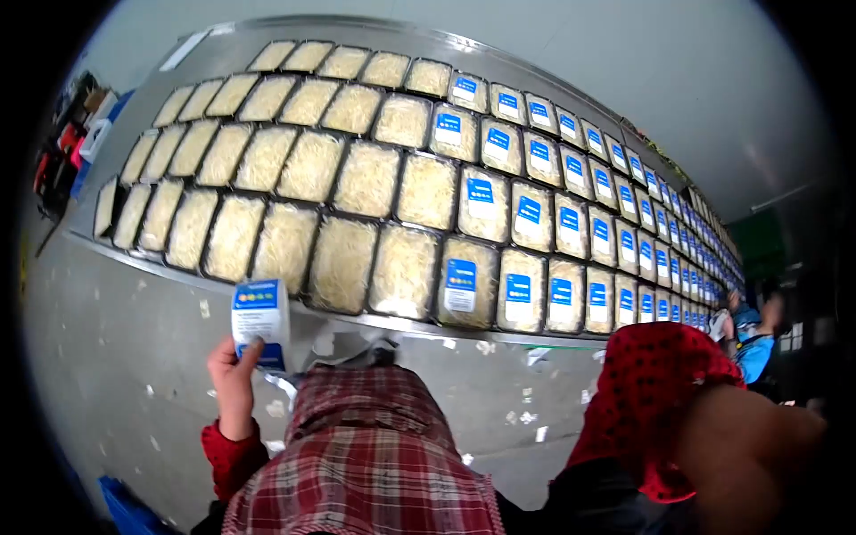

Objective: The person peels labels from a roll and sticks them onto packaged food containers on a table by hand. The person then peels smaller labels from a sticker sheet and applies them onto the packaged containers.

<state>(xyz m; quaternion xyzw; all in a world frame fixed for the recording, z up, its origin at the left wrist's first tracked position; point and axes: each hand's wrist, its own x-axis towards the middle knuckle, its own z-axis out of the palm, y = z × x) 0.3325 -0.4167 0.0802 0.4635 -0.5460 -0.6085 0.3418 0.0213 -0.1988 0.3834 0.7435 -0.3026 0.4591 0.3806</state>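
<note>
Closest of all, the right hand (749, 446) looms up as a big blur at the lower right, and whether its grip is open, or has hold of anything, one cannot tell; just beside it bulges a red dotted sleeve (655, 392). Here's the checked cloth (366, 477) spread over the person's front, and out to its left comes the left hand (234, 379), its grip closed, thumb pressed flat across the face of a label strip (259, 312), white with blue bands at top and bottom. That strip is held up just in front of the bench (526, 339) edge, printed side in view. Down below, white scraps dot the floor (134, 357), with a blue bag (129, 508) at the lower left. Now up onto the bench: black-rimmed trays of pale shreds in four long rows, the unlabelled trays (406, 272) filling the left part, the labelled trays (468, 281) running away to the right, each with a blue-and-white label on top. Far along on the right, another person's blue sleeve (756, 358) shows, and beyond the bench rises a pale wall (580, 40).
</note>
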